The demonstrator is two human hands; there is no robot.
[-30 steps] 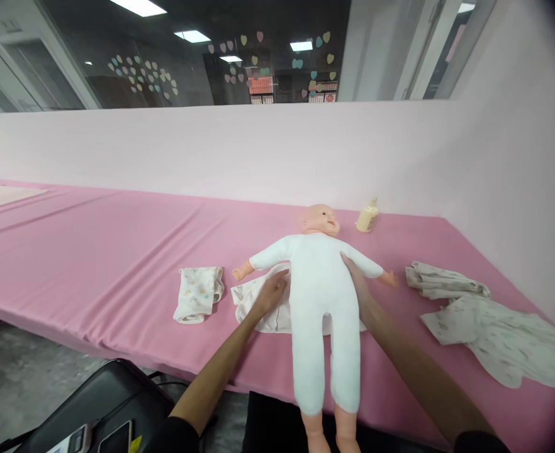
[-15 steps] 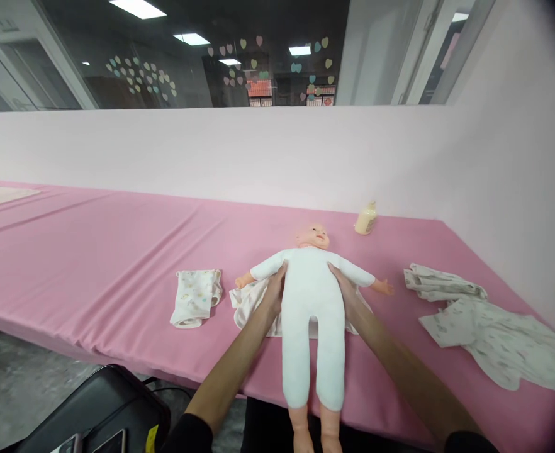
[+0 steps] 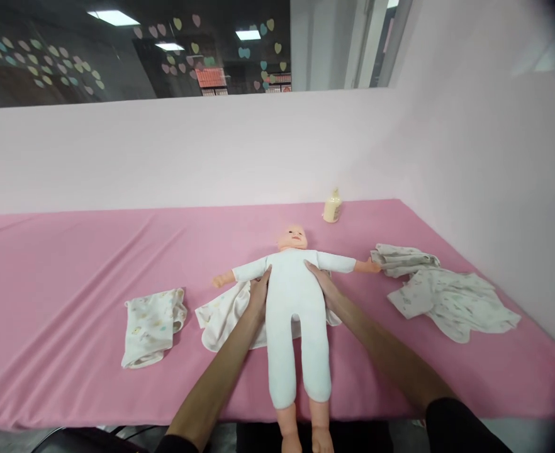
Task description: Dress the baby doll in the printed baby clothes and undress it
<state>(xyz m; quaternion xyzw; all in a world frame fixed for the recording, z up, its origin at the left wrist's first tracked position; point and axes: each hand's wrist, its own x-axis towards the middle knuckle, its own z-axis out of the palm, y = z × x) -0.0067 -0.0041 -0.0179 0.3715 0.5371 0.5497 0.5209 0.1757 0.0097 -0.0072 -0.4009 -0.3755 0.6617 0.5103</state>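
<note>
A baby doll with a white cloth body lies face up, its arms spread and its feet past the table's front edge. My left hand grips its torso from one side, under the armpit. On the opposite side my right hand holds the torso in the same way, thumb on the chest. Most of the fingers are hidden behind the doll. A white printed cloth is spread under the doll and shows on both sides of it.
A folded printed cloth lies on the pink table cover at the left. Crumpled baby clothes and a folded cloth lie at the right. A pale yellow pump bottle stands near the wall.
The view has turned to the right, so things appear shifted left. The doll's head now faces more upward, and its hand at the right meets the folded cloth. Both my hands keep their hold.
</note>
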